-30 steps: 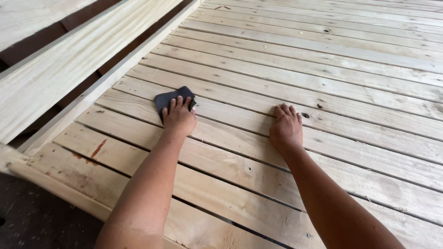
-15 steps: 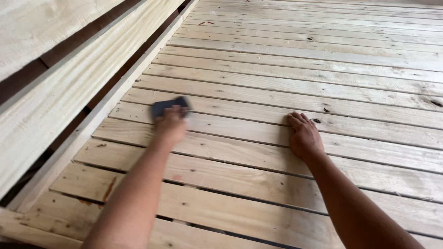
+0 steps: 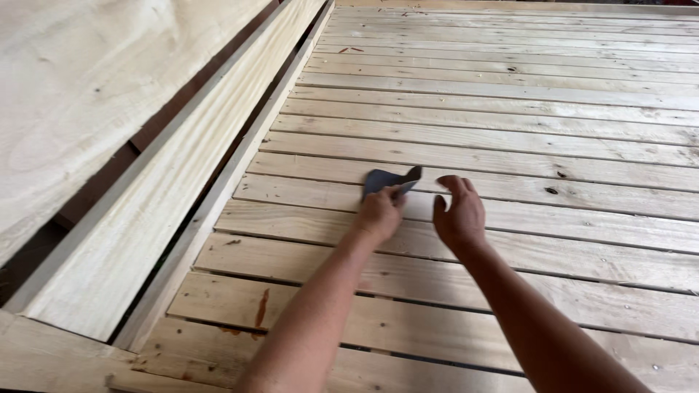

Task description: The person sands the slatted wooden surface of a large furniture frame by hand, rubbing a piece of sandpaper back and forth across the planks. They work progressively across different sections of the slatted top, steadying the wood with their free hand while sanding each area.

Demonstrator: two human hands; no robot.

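Pale wooden slats (image 3: 466, 306) run crosswise, narrow gaps between; reddish stain on near slat at left. Both forearms reach forward over slats. Left hand (image 3: 378, 215) closed in pinch, grip holding near edge of dark grey sanding sheet (image 3: 389, 180), sheet curled, far corners lifted off the wood. Right hand (image 3: 459, 215) just beside it, fingers loosely spread, grip open, holding nothing, not touching sheet. Thick wooden side rail (image 3: 182, 182) along left. More slats beyond, small dark knots at right.
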